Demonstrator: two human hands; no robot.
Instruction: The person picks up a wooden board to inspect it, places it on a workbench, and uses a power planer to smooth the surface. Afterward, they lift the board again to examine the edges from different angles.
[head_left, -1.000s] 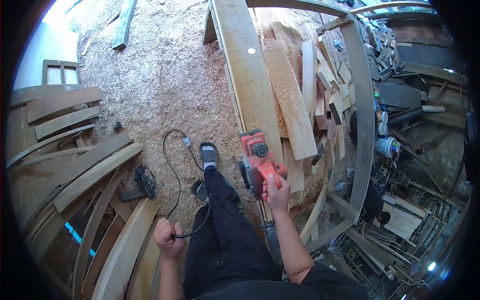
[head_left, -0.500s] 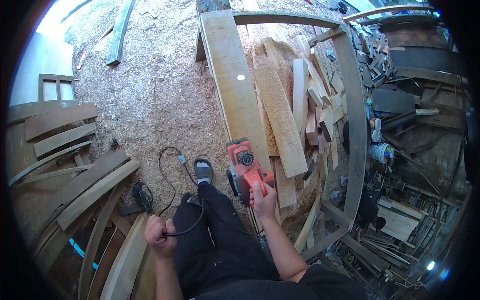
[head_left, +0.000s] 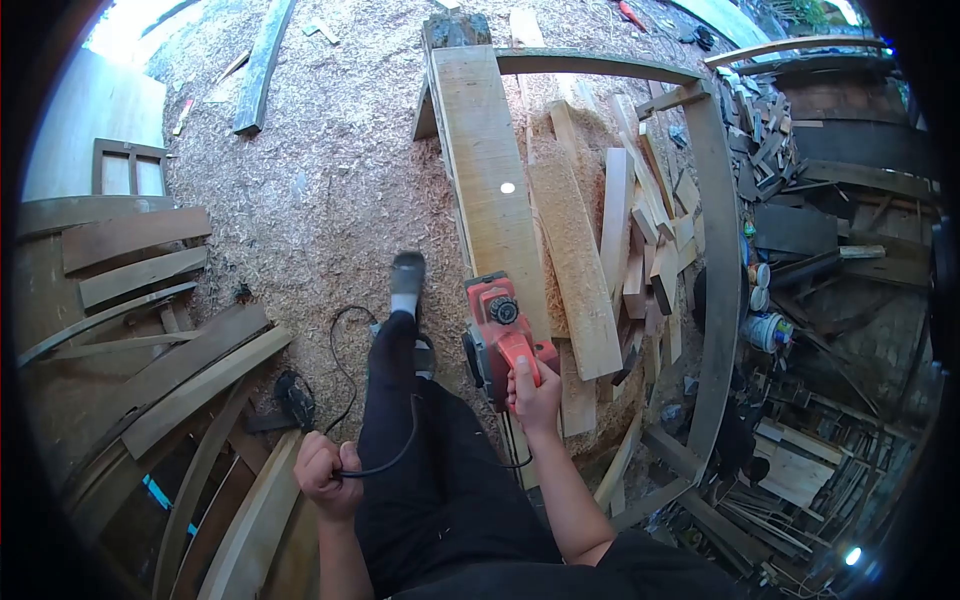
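Note:
A red electric planer (head_left: 500,325) rests on a long pale board (head_left: 490,170), close to the board's near end. My right hand (head_left: 533,395) is closed round the planer's rear handle. The black power cord (head_left: 405,445) runs from the tool side, in front of my legs, to my left hand (head_left: 326,473), which is a fist gripping it. From there the cord's path is partly hidden, and a dark loop (head_left: 335,350) lies on the floor left of my feet.
Wood shavings (head_left: 320,180) cover the floor. Loose boards (head_left: 580,260) lie in a pile right of the workpiece, inside a wooden frame (head_left: 715,250). Planks (head_left: 200,380) are stacked at left. Buckets (head_left: 768,330) and scrap timber stand farther right.
My left foot has stepped forward along the board. The scene has shifted slightly right and down in view. The planer keeps about the same place on the board, and both hands keep their grips.

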